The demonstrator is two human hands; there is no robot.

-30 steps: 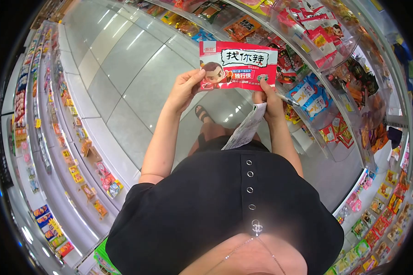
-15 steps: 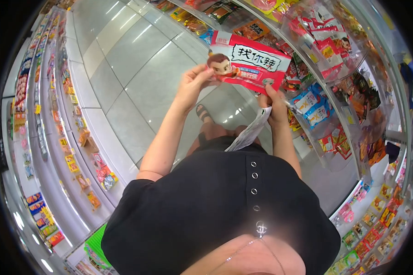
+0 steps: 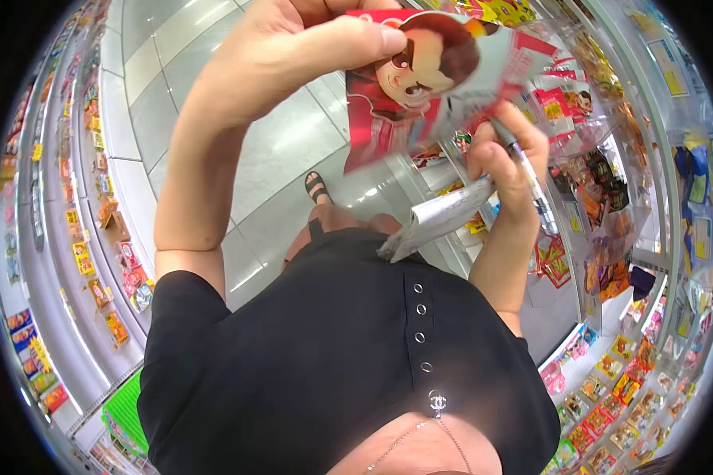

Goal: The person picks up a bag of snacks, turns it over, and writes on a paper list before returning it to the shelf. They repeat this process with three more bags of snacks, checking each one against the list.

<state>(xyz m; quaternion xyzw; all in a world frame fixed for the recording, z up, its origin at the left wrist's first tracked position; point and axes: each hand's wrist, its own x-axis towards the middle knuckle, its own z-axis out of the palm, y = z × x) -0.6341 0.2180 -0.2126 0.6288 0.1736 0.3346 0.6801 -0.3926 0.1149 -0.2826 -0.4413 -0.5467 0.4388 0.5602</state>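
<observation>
My left hand (image 3: pixel 317 47) pinches a red and white snack packet (image 3: pixel 444 103) by its edge, the thumb lying across the front. A cartoon figure with dark hair is printed on it, and the packet is tilted and partly blurred. My right hand (image 3: pixel 511 162), fingers curled, is just below the packet's right side and overlaps its edge. It holds a pen (image 3: pixel 533 186) with a clear barrel, pointing down to the right. A folded white paper (image 3: pixel 444 218) sticks out from the same hand towards my black top.
Shelves of small packaged snacks (image 3: pixel 79 253) run along the left. On the right stand clear bins of packets (image 3: pixel 602 190) and further racks (image 3: pixel 618 396). Grey floor tiles (image 3: pixel 285 150) lie between, with my sandalled foot (image 3: pixel 315 188). A green basket (image 3: pixel 127 412) is at lower left.
The packet has come up closer to the camera and turned, hiding its large lettering. My left hand has risen with it; my right hand has shifted right with the pen and paper.
</observation>
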